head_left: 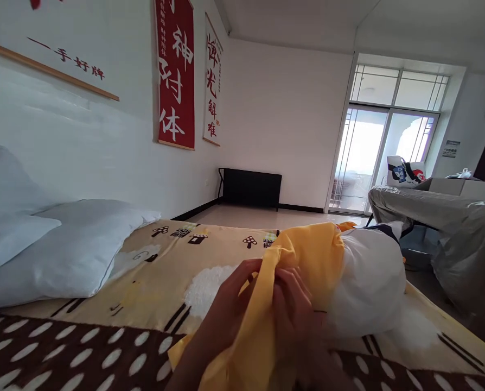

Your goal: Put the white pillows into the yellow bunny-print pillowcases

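- The left hand (236,288) has its fingers curled closed on the yellow fabric (316,258), pinching a raised fold.
- The right hand (293,301), partly blurred, is closed on the same fold just beside it; its thumb's placement I cannot tell.
- The fabric runs toward the wearer between the forearms and, on its far side, lies against a white puffy bundle (370,282) on the sheep-print sheet (226,239); whether the two are joined is unclear.
- Likely trouble: uneven pulling could twist the fold or drag the bundle along.
- Loose fabric might snag under a forearm, or ruck up the polka-dot blanket (96,347).
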The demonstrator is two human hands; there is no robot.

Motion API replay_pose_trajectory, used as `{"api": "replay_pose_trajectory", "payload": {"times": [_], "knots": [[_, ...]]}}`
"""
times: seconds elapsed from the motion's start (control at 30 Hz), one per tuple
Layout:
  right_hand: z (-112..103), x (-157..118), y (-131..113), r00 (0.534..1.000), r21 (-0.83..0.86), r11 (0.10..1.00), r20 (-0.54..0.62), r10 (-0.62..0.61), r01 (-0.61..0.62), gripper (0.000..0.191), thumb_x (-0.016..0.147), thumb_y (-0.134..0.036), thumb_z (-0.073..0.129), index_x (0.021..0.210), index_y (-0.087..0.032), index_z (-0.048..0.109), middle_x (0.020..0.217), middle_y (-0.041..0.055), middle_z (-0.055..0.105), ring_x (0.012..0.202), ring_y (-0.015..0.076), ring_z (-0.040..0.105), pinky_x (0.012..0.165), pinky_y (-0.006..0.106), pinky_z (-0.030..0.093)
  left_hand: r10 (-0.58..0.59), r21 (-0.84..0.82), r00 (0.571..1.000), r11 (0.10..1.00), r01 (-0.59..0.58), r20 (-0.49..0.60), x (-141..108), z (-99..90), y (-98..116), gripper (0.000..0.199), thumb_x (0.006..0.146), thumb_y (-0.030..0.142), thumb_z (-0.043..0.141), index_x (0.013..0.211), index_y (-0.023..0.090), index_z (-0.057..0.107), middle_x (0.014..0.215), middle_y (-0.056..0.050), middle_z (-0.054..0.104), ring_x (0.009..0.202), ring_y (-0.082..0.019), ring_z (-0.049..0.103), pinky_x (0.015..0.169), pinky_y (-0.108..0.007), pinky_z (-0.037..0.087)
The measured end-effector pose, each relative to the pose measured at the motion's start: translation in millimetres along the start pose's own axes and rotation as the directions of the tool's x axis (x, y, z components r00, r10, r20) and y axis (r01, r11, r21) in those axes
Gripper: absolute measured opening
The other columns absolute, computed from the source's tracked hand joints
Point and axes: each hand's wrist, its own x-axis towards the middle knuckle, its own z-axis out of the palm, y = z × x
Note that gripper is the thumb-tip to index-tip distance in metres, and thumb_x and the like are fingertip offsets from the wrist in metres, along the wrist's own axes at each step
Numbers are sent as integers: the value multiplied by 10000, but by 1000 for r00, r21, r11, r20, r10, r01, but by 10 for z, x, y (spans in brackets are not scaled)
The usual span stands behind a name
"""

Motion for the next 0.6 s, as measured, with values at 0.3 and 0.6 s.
{"api": "replay_pose_trajectory", "payload": {"times": [0.3, 0.6], "knots": [[-120, -103, 51, 998, 198, 979, 37, -44, 36, 164, 856, -140, 485, 983, -225, 543, 894, 33, 611, 839, 150, 589, 747, 265, 480, 130, 302, 989, 948, -105, -67, -66, 188, -218, 214, 863, 260, 484, 1070, 243, 532, 1071, -78, 646, 963, -207, 622, 805, -299, 510], [-255, -47, 101, 927, 563, 740, 158, 341, -368, 88, 865, -291, 559, 861, -205, 575, 804, 2, 588, 734, 117, 546, 647, 209, 450, 44, 276, 996, 961, -20, -79, -30, 202, -118, 164, 911, 301, 409, 934, 210, 543, 913, -45, 653, 778, -136, 606, 692, -216, 479]]}}
